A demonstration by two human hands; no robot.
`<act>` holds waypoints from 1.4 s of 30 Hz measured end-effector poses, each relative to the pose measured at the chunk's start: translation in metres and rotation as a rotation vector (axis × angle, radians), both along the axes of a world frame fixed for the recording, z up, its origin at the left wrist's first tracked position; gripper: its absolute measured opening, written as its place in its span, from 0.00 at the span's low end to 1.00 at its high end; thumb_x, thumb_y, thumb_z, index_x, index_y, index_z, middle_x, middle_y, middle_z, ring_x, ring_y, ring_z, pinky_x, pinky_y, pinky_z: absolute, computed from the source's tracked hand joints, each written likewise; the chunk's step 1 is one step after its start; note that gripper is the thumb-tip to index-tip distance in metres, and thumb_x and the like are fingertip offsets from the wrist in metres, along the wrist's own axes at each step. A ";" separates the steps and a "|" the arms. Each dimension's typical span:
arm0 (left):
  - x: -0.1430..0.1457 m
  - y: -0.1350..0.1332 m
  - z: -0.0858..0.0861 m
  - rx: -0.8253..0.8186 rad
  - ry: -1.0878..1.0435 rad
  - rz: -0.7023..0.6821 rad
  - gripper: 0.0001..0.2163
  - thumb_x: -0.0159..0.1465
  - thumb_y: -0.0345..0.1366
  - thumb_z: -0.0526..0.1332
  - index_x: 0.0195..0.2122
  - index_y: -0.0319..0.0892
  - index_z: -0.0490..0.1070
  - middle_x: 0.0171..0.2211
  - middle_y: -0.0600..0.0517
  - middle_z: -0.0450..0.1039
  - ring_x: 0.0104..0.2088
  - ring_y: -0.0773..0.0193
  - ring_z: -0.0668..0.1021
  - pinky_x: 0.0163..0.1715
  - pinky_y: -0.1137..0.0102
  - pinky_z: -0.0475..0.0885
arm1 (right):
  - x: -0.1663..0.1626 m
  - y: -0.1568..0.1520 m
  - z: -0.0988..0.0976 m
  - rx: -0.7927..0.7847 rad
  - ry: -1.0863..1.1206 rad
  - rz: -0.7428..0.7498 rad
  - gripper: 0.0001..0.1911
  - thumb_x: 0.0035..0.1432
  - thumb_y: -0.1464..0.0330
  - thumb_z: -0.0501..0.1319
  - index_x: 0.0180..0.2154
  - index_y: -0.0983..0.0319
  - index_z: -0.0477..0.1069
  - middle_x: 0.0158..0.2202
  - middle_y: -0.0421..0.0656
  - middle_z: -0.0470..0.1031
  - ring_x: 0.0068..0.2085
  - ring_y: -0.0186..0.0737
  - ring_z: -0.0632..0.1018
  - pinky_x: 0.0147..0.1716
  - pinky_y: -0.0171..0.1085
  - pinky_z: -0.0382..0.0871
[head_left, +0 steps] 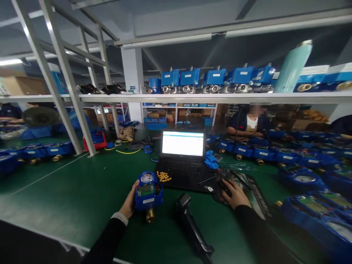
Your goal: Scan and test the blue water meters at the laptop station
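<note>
Your left hand (131, 201) clasps blue plastic meter (143, 206), axis near-far, brass end (150, 215) near; white label (149, 201) unreadable. Right hand (237, 195) cups black mouse (226, 188).

The meter (149, 201) is blue with a gold fitting (150, 215); the clips (164, 177) are orange-yellow. Laptop (178, 167) and scanner (192, 228) are black, the mat (258, 194) black with pale lettering. The table (82, 187) is green, the bottle (293, 68) pale teal.
</note>
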State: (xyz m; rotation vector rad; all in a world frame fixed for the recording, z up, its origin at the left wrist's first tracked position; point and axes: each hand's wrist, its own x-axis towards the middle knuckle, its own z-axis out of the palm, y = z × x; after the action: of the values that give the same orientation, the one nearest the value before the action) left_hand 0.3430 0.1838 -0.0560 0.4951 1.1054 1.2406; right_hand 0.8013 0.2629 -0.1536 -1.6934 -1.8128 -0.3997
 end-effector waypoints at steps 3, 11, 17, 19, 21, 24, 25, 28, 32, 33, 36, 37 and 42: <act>-0.004 0.001 -0.004 -0.024 0.011 0.007 0.34 0.61 0.49 0.60 0.64 0.38 0.53 0.48 0.36 0.76 0.40 0.48 0.82 0.44 0.52 0.76 | 0.002 0.003 -0.002 -0.013 0.003 0.001 0.24 0.60 0.61 0.52 0.55 0.60 0.70 0.56 0.52 0.69 0.53 0.53 0.73 0.50 0.50 0.72; -0.002 -0.003 0.001 -0.025 -0.003 -0.017 0.36 0.61 0.52 0.60 0.65 0.39 0.54 0.47 0.37 0.77 0.38 0.49 0.82 0.43 0.54 0.76 | 0.004 0.003 -0.005 -0.028 -0.004 -0.015 0.24 0.60 0.60 0.51 0.55 0.58 0.70 0.56 0.51 0.68 0.54 0.52 0.72 0.51 0.49 0.70; 0.003 -0.009 0.008 -0.020 -0.015 -0.035 0.34 0.62 0.51 0.58 0.65 0.38 0.52 0.46 0.38 0.78 0.41 0.49 0.82 0.44 0.55 0.76 | 0.010 0.005 -0.011 0.000 -0.023 -0.006 0.23 0.60 0.60 0.50 0.54 0.59 0.71 0.56 0.51 0.69 0.52 0.52 0.73 0.52 0.50 0.69; 0.001 -0.009 0.005 -0.013 -0.014 -0.042 0.35 0.62 0.51 0.58 0.65 0.38 0.52 0.46 0.38 0.78 0.41 0.49 0.82 0.44 0.55 0.76 | 0.014 0.007 -0.013 0.004 -0.027 0.002 0.24 0.60 0.59 0.50 0.54 0.59 0.71 0.56 0.51 0.69 0.52 0.52 0.74 0.52 0.50 0.70; -0.001 -0.007 0.001 0.006 -0.015 -0.055 0.34 0.62 0.50 0.58 0.65 0.38 0.52 0.45 0.38 0.78 0.40 0.49 0.82 0.45 0.54 0.75 | 0.016 0.007 -0.013 0.002 -0.023 0.005 0.24 0.60 0.59 0.51 0.53 0.59 0.71 0.55 0.50 0.69 0.52 0.51 0.74 0.52 0.49 0.70; -0.001 -0.006 -0.003 0.035 -0.006 -0.069 0.32 0.63 0.49 0.58 0.64 0.38 0.54 0.43 0.40 0.79 0.39 0.50 0.82 0.45 0.54 0.75 | 0.015 0.004 -0.009 -0.003 -0.030 0.004 0.24 0.60 0.59 0.50 0.54 0.59 0.71 0.55 0.50 0.69 0.52 0.51 0.74 0.51 0.48 0.71; -0.001 -0.006 -0.002 0.035 -0.002 -0.067 0.31 0.63 0.48 0.57 0.64 0.38 0.55 0.42 0.40 0.79 0.38 0.50 0.82 0.44 0.54 0.75 | 0.013 0.002 -0.007 -0.003 -0.035 0.004 0.24 0.60 0.59 0.49 0.54 0.59 0.70 0.55 0.50 0.69 0.53 0.51 0.73 0.51 0.48 0.70; 0.003 -0.007 0.003 0.033 0.002 -0.064 0.30 0.64 0.49 0.56 0.62 0.38 0.57 0.39 0.41 0.80 0.36 0.50 0.82 0.42 0.54 0.76 | 0.008 -0.005 0.001 -0.001 -0.037 -0.003 0.24 0.61 0.59 0.49 0.54 0.60 0.70 0.55 0.51 0.69 0.53 0.51 0.74 0.51 0.48 0.71; 0.004 -0.008 0.006 0.033 -0.011 -0.072 0.28 0.64 0.48 0.56 0.62 0.38 0.58 0.37 0.42 0.80 0.36 0.50 0.82 0.40 0.56 0.77 | 0.004 -0.010 0.008 -0.003 -0.019 -0.001 0.25 0.60 0.59 0.50 0.54 0.60 0.70 0.55 0.51 0.69 0.52 0.51 0.74 0.50 0.48 0.71; 0.004 -0.008 0.005 0.034 -0.014 -0.074 0.28 0.64 0.47 0.56 0.62 0.38 0.58 0.37 0.42 0.80 0.37 0.50 0.82 0.41 0.56 0.76 | 0.003 -0.011 0.009 -0.004 -0.014 -0.003 0.24 0.60 0.59 0.50 0.54 0.60 0.70 0.55 0.51 0.69 0.52 0.51 0.74 0.51 0.48 0.71; 0.002 -0.007 0.002 0.036 -0.017 -0.078 0.28 0.65 0.47 0.55 0.62 0.37 0.58 0.39 0.41 0.80 0.38 0.49 0.82 0.42 0.55 0.76 | 0.004 -0.009 0.007 -0.005 -0.004 -0.012 0.24 0.60 0.59 0.50 0.54 0.59 0.70 0.55 0.50 0.69 0.53 0.51 0.74 0.51 0.49 0.72; 0.001 -0.007 0.001 0.035 -0.017 -0.078 0.28 0.65 0.47 0.55 0.62 0.37 0.58 0.39 0.41 0.80 0.38 0.49 0.82 0.42 0.55 0.76 | 0.006 -0.009 0.005 -0.002 -0.004 -0.013 0.24 0.60 0.59 0.50 0.53 0.59 0.70 0.55 0.50 0.69 0.53 0.51 0.74 0.51 0.49 0.72; 0.002 -0.007 0.002 0.019 0.001 -0.058 0.29 0.64 0.49 0.55 0.63 0.38 0.57 0.39 0.42 0.80 0.37 0.50 0.82 0.44 0.55 0.76 | 0.017 -0.001 -0.001 -0.018 -0.017 0.000 0.25 0.59 0.58 0.50 0.54 0.59 0.71 0.55 0.51 0.70 0.53 0.51 0.74 0.51 0.49 0.71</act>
State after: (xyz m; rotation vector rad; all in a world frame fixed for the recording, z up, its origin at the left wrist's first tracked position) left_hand 0.3445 0.1766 -0.0538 0.5384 1.0736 1.2007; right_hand 0.8185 0.2615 -0.1547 -1.7074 -1.8341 -0.3999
